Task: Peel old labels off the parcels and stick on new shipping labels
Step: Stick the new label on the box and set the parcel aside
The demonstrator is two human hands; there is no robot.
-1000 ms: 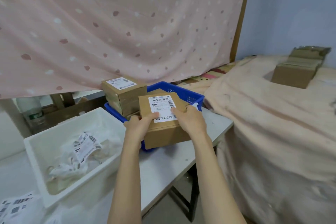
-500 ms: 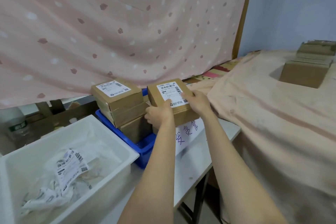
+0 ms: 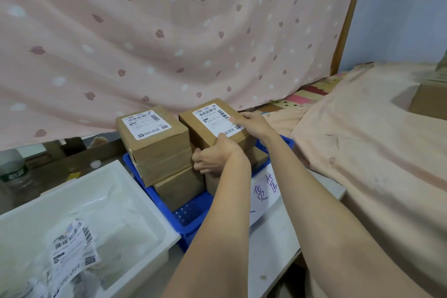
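Head view: I have both hands clamped on the labelled brown cardboard parcel (image 3: 215,123) at frame centre, above the blue plastic basket (image 3: 193,215). My left hand (image 3: 215,156) grips its near edge, my right hand (image 3: 251,123) its right side. Its long axis runs toward upper right, white label (image 3: 216,120) up. Set down crooked, I judge it could slide off the stacked boxes (image 3: 154,143).

The parcel (image 3: 212,126) I hold is matt brown cardboard with a smooth white paper label (image 3: 216,120). The basket (image 3: 191,218) is glossy blue perforated plastic, the tub (image 3: 116,191) smooth white plastic holding crumpled paper. The curtain (image 3: 169,31) is soft pink cloth; the tabletop (image 3: 273,244) is smooth, matt grey.
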